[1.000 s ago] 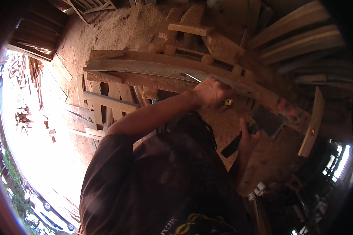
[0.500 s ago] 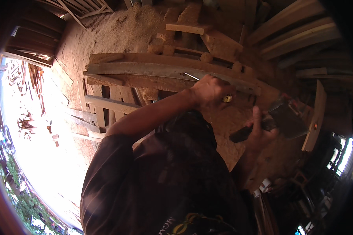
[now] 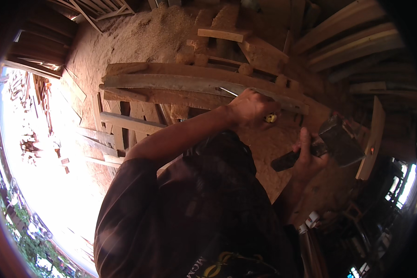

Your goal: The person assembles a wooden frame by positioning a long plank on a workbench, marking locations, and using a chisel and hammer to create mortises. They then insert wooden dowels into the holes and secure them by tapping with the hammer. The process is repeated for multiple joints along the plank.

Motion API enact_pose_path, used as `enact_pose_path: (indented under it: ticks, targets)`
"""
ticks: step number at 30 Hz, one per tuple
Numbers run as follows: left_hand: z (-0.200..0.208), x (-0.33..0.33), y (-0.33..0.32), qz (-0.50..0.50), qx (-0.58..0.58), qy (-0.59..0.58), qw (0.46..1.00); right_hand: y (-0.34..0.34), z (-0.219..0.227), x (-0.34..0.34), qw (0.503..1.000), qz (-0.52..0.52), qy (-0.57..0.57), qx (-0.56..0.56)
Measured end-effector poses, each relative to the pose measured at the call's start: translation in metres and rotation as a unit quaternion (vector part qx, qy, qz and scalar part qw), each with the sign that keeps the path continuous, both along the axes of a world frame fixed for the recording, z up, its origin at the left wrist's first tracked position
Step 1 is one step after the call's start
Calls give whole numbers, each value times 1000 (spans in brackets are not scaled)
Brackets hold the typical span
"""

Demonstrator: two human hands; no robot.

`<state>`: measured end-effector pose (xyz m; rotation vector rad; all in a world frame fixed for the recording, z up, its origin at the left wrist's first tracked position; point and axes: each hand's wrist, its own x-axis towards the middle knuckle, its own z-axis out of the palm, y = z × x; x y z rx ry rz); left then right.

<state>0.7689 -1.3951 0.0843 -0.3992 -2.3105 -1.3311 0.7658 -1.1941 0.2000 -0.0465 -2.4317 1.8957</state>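
Note:
My left hand (image 3: 251, 109) is closed around a chisel (image 3: 229, 91). The thin metal blade points up and left, its tip at the long curved wooden beam (image 3: 167, 83), and the yellow butt end shows below my fist. Most of the handle is hidden by my fingers. To the right, my right hand (image 3: 307, 160) grips the dark handle of a mallet (image 3: 343, 141), with the thumb laid up along it. The blocky mallet head is apart from the chisel, out to the right.
Planks (image 3: 132, 123) lie below the beam on the left. A short wood strip (image 3: 220, 34) and sawdust (image 3: 148, 37) are beyond it. A narrow board (image 3: 373, 139) stands beside the mallet head. Stacked timber (image 3: 347, 32) fills the upper right.
The mallet head, blurred before, now shows sharper and has shifted slightly. My left hand and the chisel are almost where they were, a touch farther right.

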Motion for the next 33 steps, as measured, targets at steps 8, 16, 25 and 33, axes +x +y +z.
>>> enact_pose_path:
  ticks: [8,16,25,33]
  targets:
    - [5,-2,0,-1,-7,8,1000,0,-3,1,1000,-19,-8,12]
    - [17,-4,-13,23,61,-52,997,-8,11,2,998,-11,61,31]
    - [19,-21,-25,31,65,-185,980,-32,-22,-26,889,192,140,391]
    - [27,-21,-32,38,94,-132,986,-27,102,-35,982,35,115,145]
